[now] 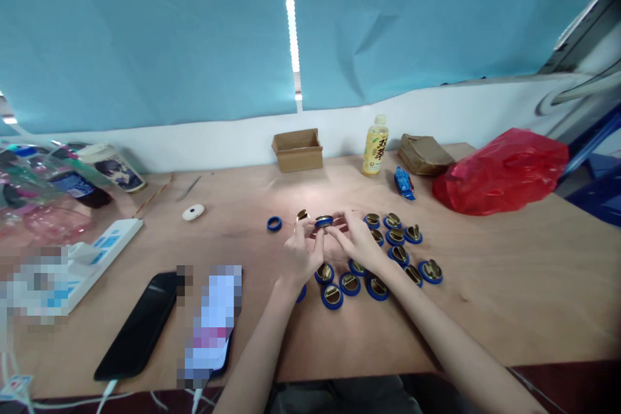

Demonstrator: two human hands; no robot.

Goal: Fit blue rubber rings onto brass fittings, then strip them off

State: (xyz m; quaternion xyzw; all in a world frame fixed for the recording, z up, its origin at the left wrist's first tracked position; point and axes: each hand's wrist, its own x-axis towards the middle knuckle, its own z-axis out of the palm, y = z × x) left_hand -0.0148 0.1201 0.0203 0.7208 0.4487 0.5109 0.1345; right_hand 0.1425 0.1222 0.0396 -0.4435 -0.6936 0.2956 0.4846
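Observation:
Between both hands, a little above the table, is a round brass-coloured piece with a blue ring [323, 222] around it. My left hand [306, 251] pinches its left side with thumb and fingers. From the right, the thumb and fingertips of my right hand [358, 239] close on the same piece. Just behind the left fingers shows a brass-coloured part [302, 214], partly hidden. A loose blue ring [274, 224] lies to the left. Several similar blue-rimmed brass pieces [332, 296] with raised flaps lie around and under my hands, some covered by my arms.
Along the back stand an open cardboard box [298, 152], a yellow drink bottle [376, 145], a brown paper packet [424, 154] and a red plastic bag [504, 171]. A blue wrapper [404, 183] lies nearby. Leftward are a black phone [140, 326], a lit phone [213, 323] and a power strip [104, 252].

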